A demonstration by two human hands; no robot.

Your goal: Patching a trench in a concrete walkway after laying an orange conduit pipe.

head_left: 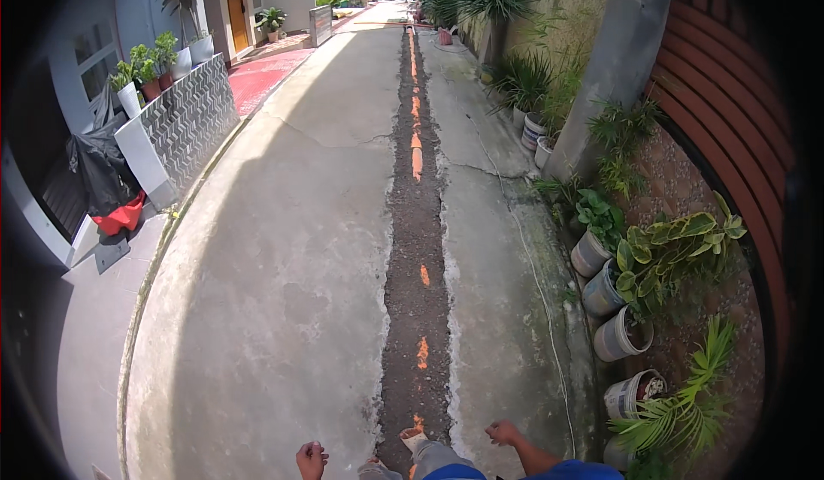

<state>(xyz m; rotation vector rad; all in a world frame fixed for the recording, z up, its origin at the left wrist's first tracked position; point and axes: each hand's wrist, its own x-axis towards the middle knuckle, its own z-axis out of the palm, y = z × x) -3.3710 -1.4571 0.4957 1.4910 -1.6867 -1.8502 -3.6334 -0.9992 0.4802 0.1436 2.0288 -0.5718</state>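
Observation:
My left hand [312, 460] is at the lower edge, over the concrete left of a dug strip. Its fingers are loosely curled, with nothing visible in them. My right hand [504, 433] hangs over the concrete right of the strip, fingers bent inward and also holding nothing that I can see. Between them my foot [414, 435] steps on the strip of dark soil [415, 231]. Orange patches [424, 275], which look like a partly buried pipe, show through the soil. Farther along, a longer orange length [416, 156] lies exposed.
Potted plants and buckets [590, 253] line the right side, beside a pillar [609, 68] and a brown slatted gate [721, 85]. A thin cable [525, 244] runs along the right concrete. On the left stand a patterned planter wall [193, 98] and a black-covered object [101, 167].

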